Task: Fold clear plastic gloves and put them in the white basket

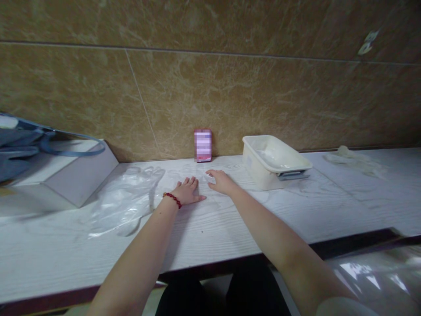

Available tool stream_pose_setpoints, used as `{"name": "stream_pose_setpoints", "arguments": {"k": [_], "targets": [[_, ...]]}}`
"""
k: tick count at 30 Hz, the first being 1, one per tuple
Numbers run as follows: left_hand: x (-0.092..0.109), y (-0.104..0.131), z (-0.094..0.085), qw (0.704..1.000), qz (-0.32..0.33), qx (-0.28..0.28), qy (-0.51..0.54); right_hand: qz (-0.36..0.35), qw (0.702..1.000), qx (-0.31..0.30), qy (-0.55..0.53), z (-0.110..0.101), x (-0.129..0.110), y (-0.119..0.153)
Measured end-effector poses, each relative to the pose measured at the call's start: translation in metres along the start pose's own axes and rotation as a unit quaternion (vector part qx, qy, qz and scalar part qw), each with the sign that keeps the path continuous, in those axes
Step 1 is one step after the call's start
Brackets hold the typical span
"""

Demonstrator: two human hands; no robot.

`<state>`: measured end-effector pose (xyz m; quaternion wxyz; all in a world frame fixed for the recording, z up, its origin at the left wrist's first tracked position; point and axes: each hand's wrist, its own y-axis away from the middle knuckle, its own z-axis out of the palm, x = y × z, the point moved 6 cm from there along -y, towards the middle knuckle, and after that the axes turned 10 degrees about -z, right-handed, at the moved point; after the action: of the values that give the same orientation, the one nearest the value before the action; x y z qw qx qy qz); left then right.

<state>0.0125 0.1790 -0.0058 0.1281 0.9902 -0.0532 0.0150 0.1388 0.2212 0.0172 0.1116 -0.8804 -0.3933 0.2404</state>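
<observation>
My left hand (187, 192), with a red bead bracelet (172, 199) on its wrist, lies flat on the white wood-grain table with fingers spread. To its right, my right hand (221, 181) rests low over the table, thumb and forefinger apart and the other fingers hidden. Between and behind both hands lies thin, clear plastic film (201, 176); its outline is hard to make out. Left of my left hand is a crumpled clear plastic bag (126, 197) with whitish contents I cannot name. A phone (203, 145) leans upright against the wall just beyond my hands.
A cream plastic tub (263, 173) with a grey piece on its rim stands right of my right hand. Further right lies a crumpled pale glove-like thing (353, 161). A white box (77, 173) with blue-grey cloth (19, 149) is at the left. The tiled wall (197, 96) bounds the back.
</observation>
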Motion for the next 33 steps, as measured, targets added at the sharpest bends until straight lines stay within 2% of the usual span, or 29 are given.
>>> {"name": "stream_pose_setpoints", "arguments": {"k": [5,14,21,27,33], "targets": [[0.007,-0.003,0.001,1.0,0.024,0.019,0.001,-0.003,1.0,0.011,0.001,-0.002,0.007,-0.002],[0.023,-0.006,0.001,0.997,0.063,0.043,0.005,-0.039,0.998,0.001,0.042,-0.011,0.001,-0.003],[0.029,-0.006,0.001,0.996,0.066,0.052,0.009,0.051,0.996,0.063,0.033,-0.015,0.025,-0.001],[0.029,-0.009,0.003,0.996,0.068,0.057,0.011,-0.056,0.998,-0.016,-0.001,-0.01,0.02,0.006],[0.03,-0.01,0.003,0.996,0.068,0.06,0.014,-0.046,0.998,-0.03,0.016,-0.003,0.026,0.001]]}}
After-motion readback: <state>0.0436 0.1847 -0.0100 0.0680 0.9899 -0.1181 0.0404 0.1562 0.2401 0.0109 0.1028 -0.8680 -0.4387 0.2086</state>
